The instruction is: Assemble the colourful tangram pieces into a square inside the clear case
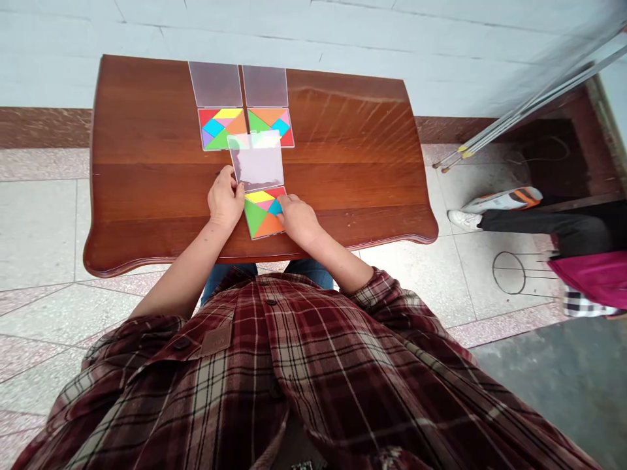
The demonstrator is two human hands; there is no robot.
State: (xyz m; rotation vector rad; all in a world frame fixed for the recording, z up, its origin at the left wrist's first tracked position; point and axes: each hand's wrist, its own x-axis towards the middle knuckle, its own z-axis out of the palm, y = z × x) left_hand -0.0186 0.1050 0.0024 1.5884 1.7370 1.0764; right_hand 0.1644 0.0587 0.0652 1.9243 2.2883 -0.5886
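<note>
left bare hand (226, 199) is touching the left edge of a clear square plastic lid (257, 163) | right bare hand (300, 220) is resting fingers on a flat, square, multicoloured tangram set (264, 215) below it | a second matching set (221, 127) and a third matching set (269, 120) are lying beyond, side by side, on a polished reddish-brown wooden table (353, 170)

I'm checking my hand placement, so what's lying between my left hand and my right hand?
In the head view, the nearest tangram puzzle lies between your left hand and right hand, its clear lid open beyond it.
</note>
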